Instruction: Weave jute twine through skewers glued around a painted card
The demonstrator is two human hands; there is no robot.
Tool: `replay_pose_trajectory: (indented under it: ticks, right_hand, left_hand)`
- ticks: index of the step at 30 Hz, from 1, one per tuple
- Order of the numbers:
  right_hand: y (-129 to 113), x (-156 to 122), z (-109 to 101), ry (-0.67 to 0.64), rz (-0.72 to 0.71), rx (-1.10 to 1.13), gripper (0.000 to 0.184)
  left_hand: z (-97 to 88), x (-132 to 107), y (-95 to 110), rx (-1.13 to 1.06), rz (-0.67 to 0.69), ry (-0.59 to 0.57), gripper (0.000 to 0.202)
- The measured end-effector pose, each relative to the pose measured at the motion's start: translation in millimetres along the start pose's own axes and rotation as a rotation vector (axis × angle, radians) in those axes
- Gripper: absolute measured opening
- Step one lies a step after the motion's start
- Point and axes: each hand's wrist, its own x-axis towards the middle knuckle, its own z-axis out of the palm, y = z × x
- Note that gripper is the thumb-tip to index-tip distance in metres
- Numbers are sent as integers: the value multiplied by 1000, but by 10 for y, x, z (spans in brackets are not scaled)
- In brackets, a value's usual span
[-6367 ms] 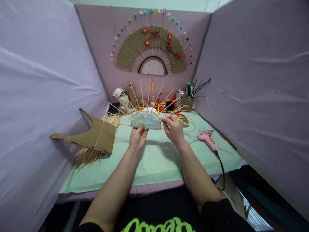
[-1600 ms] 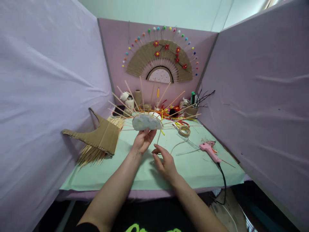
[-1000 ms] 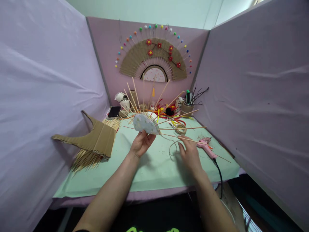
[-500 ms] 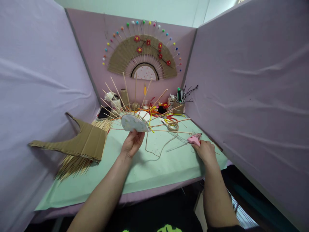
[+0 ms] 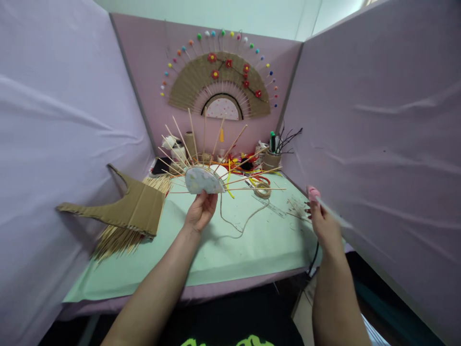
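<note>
Holding: one panel (image 5: 202, 180), one glue gun (image 5: 313, 193)

Panel: half-round, raised above the table (image 5: 230, 262). Our left hand (image 5: 201, 211) pinches its straight lower edge, thumb in front.
Sticks (image 5: 236, 142): thin, fanned out from the panel's curved edge.
String (image 5: 222, 215): hanging from the panel's right corner, lying loose on the table, running to a coil (image 5: 262, 191).
Glue gun: pink, blurred, lifted clear at the right, enclosed in our right hand (image 5: 324, 226); we cannot see the trigger.
Cord (image 5: 314, 257): black, dropping past the table's front edge.
Cardboard (image 5: 135, 206): at the left, resting on a stick bundle (image 5: 117, 240).
Fan (image 5: 190, 79): decorated, on the back wall (image 5: 139, 53).

Risks, as we judge them: the panel may twist, being held by one edge only; sticks may snap or loosen if the gun catches them; a snagged string may drag the corner; a caught cord may jerk the gun; its tip, if hot, may burn us.
</note>
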Motion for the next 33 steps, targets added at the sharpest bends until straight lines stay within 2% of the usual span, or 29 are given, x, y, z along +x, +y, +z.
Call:
replay_pose_trajectory:
  ticks: [3,5,9,13,16,20,25,33]
  right_hand:
    - [-204,-146,19,-155,82,355,46]
    - [-355,-263,25,-285,108,494,41]
    - [-625,-503,-11,-548,28,598,42]
    - [-850,-733,-21,-686,-106,594,46]
    - [-999,-889,30,-708,-164,592,48]
    - [-1114,-1038,135,-646,-206,566,44]
    - [-1143,-1118,215,-618,-301,510,34]
    - [-1142,-1150,238,-574,-330,470,30]
  left_hand:
    - [4,1,15,-39,1,18,40]
    - [9,0,26,-60,2,35,39]
    - [23,-13,35,-71,9,47,38]
    - [10,-33,26,-66,-2,49,38]
    - [-18,-42,18,-50,-29,26,39]
    - [-46,-47,0,-21,-55,16,39]
    - [-56,-60,-34,16,-70,-8,40]
    - [-20,-98,-61,31,-78,-45,44]
